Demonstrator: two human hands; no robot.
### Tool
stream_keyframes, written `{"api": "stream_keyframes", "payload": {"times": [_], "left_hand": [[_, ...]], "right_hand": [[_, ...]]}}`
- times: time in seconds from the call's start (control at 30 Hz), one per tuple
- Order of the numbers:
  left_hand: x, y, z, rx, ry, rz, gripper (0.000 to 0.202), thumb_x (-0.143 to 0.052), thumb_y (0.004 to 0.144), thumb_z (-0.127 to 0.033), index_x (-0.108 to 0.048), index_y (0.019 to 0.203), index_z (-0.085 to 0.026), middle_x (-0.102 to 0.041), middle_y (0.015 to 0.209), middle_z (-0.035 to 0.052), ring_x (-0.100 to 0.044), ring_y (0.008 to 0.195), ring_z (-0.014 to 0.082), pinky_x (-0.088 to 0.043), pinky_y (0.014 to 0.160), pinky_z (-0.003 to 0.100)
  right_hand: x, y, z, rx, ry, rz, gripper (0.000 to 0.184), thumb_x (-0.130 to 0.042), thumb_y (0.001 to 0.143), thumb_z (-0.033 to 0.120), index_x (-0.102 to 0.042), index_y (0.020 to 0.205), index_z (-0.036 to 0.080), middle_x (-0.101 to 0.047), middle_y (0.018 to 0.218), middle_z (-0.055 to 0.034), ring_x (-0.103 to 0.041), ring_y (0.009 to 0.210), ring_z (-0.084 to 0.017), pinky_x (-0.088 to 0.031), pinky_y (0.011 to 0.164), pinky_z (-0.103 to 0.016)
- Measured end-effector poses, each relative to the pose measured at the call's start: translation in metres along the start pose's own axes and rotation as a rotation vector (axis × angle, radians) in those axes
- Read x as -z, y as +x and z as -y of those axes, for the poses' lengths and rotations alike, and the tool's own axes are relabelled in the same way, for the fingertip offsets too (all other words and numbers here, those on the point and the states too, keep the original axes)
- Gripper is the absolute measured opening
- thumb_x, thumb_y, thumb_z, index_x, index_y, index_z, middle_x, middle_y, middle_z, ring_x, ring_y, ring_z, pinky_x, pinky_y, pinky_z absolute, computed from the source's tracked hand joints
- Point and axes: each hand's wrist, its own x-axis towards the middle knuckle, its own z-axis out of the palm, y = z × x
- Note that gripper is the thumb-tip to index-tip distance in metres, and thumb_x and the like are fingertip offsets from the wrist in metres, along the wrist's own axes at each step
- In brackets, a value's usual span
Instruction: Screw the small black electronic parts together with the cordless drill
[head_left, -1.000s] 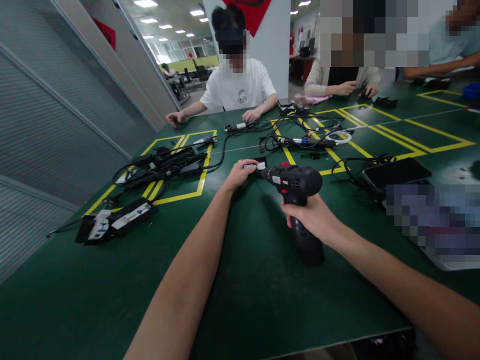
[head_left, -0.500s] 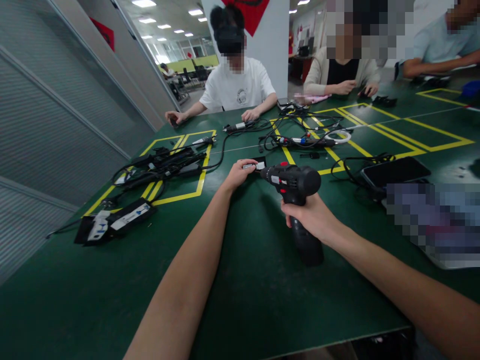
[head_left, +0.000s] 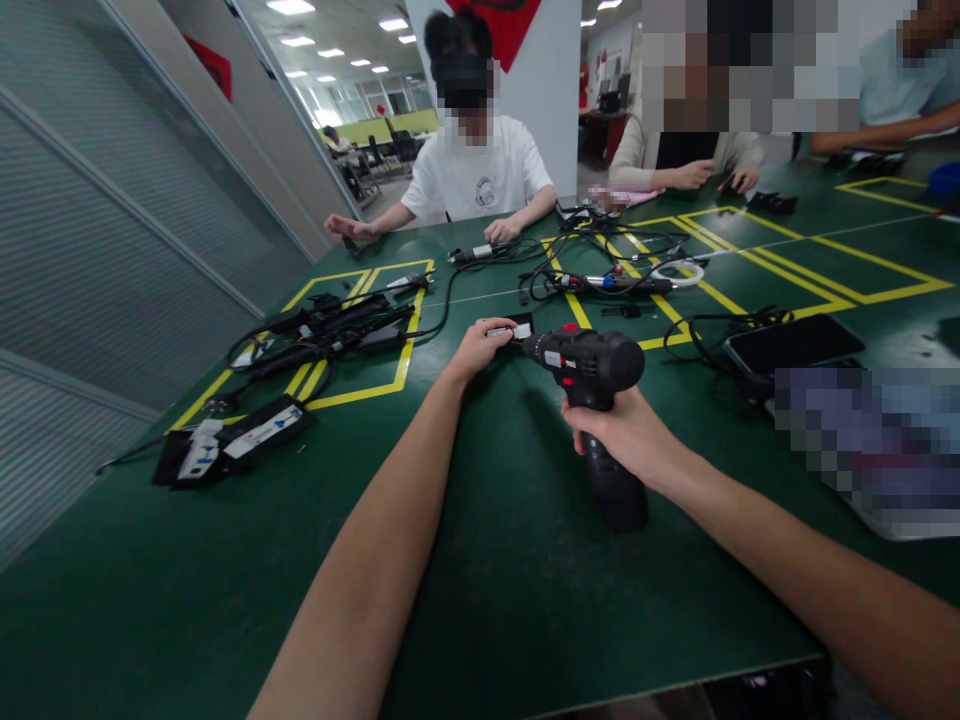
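My right hand [head_left: 626, 430] is wrapped round the grip of a black cordless drill [head_left: 596, 360] with red markings. The drill points left, and its chuck is close to my left hand [head_left: 481, 348]. There, my left fingers close on a small black piece with a white label [head_left: 520, 331] at the tabletop. The drill's tip and the exact contact with that piece are too small to make out. Both forearms reach over the green table [head_left: 495, 590].
Left lies a heap of black cables and adapters [head_left: 337, 325], nearer me black pieces with white labels [head_left: 262, 428]. Ahead are tangled cables and a pen-shaped tool [head_left: 607, 284]. A phone [head_left: 795, 343] lies right. Across sit a person in a headset [head_left: 480, 165] and other people.
The hand of the person opposite, at the left of the view, has lifted and opened its fingers. My hands and the drill show almost no movement.
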Motion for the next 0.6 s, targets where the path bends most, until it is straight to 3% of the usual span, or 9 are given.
{"api": "stream_keyframes", "payload": {"times": [0.2, 0.43, 0.6], "left_hand": [[0.0001, -0.0008, -0.0023, 0.009, 0.007, -0.005, 0.032, -0.057, 0.078, -0.035, -0.070, 0.104, -0.021, -0.064, 0.114, 0.0048, -0.053, 0.111, 0.0237, -0.038, 0.104, 0.039], [-0.0008, 0.0006, 0.0015, -0.022, 0.007, -0.007, 0.033, -0.056, 0.078, -0.035, -0.070, 0.104, -0.021, -0.065, 0.112, 0.0050, -0.054, 0.109, 0.0229, -0.039, 0.103, 0.038], [-0.0003, 0.0006, 0.0005, -0.006, 0.011, -0.011, 0.033, -0.056, 0.078, -0.035, -0.070, 0.104, -0.021, -0.065, 0.113, 0.0048, -0.054, 0.110, 0.0229, -0.039, 0.103, 0.037]], "right_hand": [[-0.0002, -0.0011, 0.0026, -0.025, -0.024, -0.002, 0.012, -0.053, 0.070, 0.013, -0.060, 0.079, 0.017, -0.057, 0.058, -0.0001, -0.057, 0.051, -0.015, -0.041, 0.052, -0.029], [-0.0003, 0.0006, -0.0013, -0.003, 0.020, -0.012, 0.009, -0.057, 0.072, 0.017, -0.060, 0.081, 0.017, -0.060, 0.068, -0.0010, -0.057, 0.051, -0.014, -0.041, 0.052, -0.029], [0.0003, 0.0004, -0.0004, -0.004, 0.004, 0.001, 0.007, -0.057, 0.073, 0.017, -0.060, 0.079, 0.017, -0.058, 0.065, -0.0004, -0.057, 0.051, -0.014, -0.041, 0.053, -0.029]]}}
